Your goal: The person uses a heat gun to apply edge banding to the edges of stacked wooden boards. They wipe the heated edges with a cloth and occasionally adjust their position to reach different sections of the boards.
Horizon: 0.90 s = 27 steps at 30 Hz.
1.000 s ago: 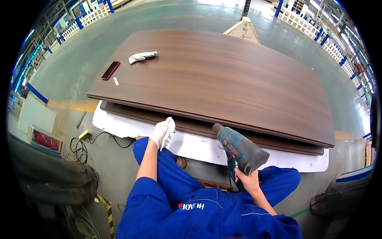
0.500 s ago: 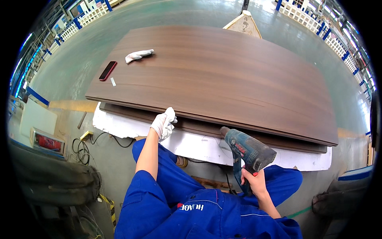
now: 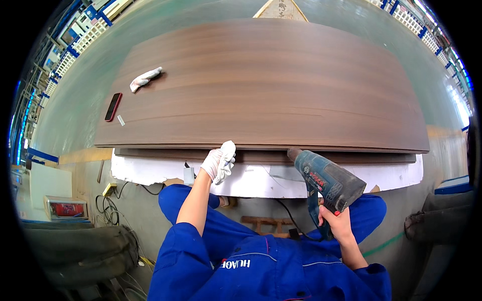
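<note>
In a white glove, my left hand is closed on a bunched white cloth at the near edge of a stack of brown wood-grain panels. My bare right hand grips the handle of a blue-green heat gun, a finger by its red trigger. The gun's nozzle points left and away, at the front edge of the panels; whether it touches them I cannot tell. A small grey flat piece lies on the white sheet below the stack, beside my left wrist.
On the top panel lie a white glove, a red-edged phone and a small pale strip. Cables coil on the floor by a yellow socket box. A wooden stool-like frame stands between my legs. Dark padded bulks flank me.
My view has tilted and shifted, so the panels sit further left. Along the front edge, the cloth and the heat gun have both moved right, still held.
</note>
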Motion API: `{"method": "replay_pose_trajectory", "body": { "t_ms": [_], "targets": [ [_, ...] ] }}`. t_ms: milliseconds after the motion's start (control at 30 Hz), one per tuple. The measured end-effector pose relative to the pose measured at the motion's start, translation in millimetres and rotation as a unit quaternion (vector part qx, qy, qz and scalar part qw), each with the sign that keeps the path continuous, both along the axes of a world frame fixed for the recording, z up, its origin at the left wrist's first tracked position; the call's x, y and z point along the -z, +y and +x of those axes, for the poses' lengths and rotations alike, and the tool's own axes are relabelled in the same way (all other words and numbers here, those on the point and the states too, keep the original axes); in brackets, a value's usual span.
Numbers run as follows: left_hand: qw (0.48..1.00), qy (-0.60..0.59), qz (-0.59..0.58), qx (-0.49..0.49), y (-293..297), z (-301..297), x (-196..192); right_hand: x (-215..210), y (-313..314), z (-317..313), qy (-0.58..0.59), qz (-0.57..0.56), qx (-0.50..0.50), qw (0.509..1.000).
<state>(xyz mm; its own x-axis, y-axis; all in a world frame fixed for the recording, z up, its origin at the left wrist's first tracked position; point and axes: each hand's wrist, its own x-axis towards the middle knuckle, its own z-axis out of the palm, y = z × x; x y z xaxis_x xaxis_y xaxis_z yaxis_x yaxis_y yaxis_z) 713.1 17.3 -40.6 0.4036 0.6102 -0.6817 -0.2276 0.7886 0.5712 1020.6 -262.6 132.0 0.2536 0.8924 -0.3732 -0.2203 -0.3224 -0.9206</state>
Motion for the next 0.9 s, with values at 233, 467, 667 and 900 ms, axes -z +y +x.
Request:
{"method": "replay_pose_trajectory", "body": {
  "t_ms": [233, 467, 667, 900],
  "targets": [
    [0.998, -0.019, -0.038, 0.042, -9.7, 43.8, 0.5, -10.8, -7.9, 13.2, -0.007, -0.012, 0.037, 0.999],
    [0.993, -0.070, -0.058, 0.070, -25.1, 97.9, 19.5, -7.5, -14.7, 21.8, -0.018, -0.009, 0.054, 0.998],
    [0.996, -0.047, -0.049, 0.049, -38.9, 134.3, 7.2, -2.2, -25.5, 31.4, 0.018, -0.016, 0.117, 0.993],
    [0.998, -0.030, -0.039, 0.047, -53.7, 180.6, 9.3, 5.4, -37.2, 46.7, 0.005, -0.007, 0.160, 0.987]
  ]
}}
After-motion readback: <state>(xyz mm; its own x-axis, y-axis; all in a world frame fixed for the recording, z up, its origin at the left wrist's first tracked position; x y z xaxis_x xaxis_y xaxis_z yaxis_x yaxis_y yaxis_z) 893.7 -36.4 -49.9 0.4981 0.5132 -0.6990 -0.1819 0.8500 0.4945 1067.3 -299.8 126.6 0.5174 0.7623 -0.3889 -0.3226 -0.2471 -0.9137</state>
